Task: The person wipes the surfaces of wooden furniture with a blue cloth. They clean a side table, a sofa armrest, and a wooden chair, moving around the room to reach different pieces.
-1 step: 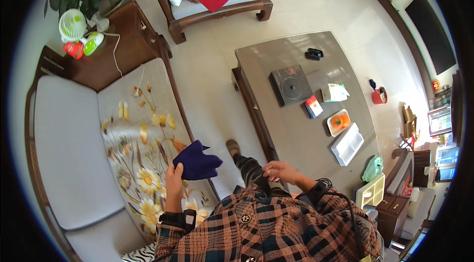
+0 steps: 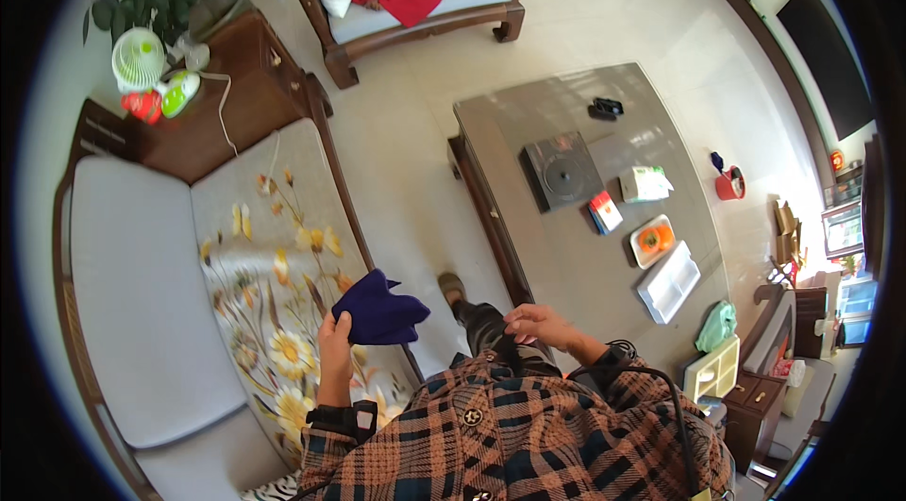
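In the head view, I see a person in a checked shirt (image 2: pixel 472 416), and their left grip (image 2: pixel 334 341) is closed on a dark blue cloth (image 2: pixel 382 310), the thumb laid over its near edge. The cloth spreads up and to the right from that grip, its loose points facing the right grip (image 2: pixel 543 325). A dark band (image 2: pixel 344 418) circles the wrist below the left grip.

The right grip is well apart from the cloth, close above a dark trouser leg (image 2: pixel 486 324). Its fingers are curled in, and I cannot tell whether anything sits between them.

Left of the left grip stretches a sofa (image 2: pixel 132 293) with a flowered cover (image 2: pixel 269 260). Far beyond that grip, up and to the left, stands a small green-and-white fan (image 2: pixel 139 58).

Up and to the right of the right grip is the worktop (image 2: pixel 566 270). Nearest the grip on it is a white tray (image 2: pixel 669 282); just beyond sit orange fruit (image 2: pixel 656 238) in a shallow dish. Farther out from the grip are a small colourful packet (image 2: pixel 605 213), a tissue pack (image 2: pixel 645 184) and a flat black box (image 2: pixel 560 171). Well right of the right grip are a green bag (image 2: pixel 717 326) and a cream divided tray (image 2: pixel 713 367).
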Available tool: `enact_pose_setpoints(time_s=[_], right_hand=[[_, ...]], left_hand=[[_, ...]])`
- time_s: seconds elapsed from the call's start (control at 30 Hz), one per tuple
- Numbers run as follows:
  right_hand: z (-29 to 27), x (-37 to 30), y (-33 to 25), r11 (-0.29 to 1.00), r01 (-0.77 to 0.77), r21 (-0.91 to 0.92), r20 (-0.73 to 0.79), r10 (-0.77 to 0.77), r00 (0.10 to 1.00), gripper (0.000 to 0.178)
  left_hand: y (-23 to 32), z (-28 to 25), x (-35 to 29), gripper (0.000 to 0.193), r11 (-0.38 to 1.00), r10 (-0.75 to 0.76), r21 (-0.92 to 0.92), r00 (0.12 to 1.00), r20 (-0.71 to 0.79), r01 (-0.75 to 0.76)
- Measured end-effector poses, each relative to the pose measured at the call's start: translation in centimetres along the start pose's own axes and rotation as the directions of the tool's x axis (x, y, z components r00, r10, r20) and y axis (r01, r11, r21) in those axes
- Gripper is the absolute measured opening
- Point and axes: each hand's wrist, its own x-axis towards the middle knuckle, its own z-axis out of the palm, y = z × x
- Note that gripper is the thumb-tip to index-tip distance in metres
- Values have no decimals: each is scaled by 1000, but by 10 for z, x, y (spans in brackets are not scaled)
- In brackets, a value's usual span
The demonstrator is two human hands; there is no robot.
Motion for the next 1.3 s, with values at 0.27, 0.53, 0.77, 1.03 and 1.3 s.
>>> enact_pose_setpoints(time_s=[0.27,0.53,0.77,1.03,1.3], right_hand=[[-71,141,-180,994,98,-42,-9,-99,995,32],[-111,287,-342,994,69,-80,-105,-77,991,29],[-124,369,-452,991,129,36,-15,-128,992,45],[-166,454,-548,785,265,560,-74,-271,960,47],[-252,527,-657,894,413,172,-317,-347,883,33]], left_hand=[[115,11,167,29,982,149,-107,986,-70,-156],[199,25,363,28,992,24,-121,990,-136,-40],[291,159,498,40,981,-7,-174,922,386,80],[338,275,603,38,934,-305,41,730,612,356],[374,353,717,63,923,35,298,825,564,-243]])
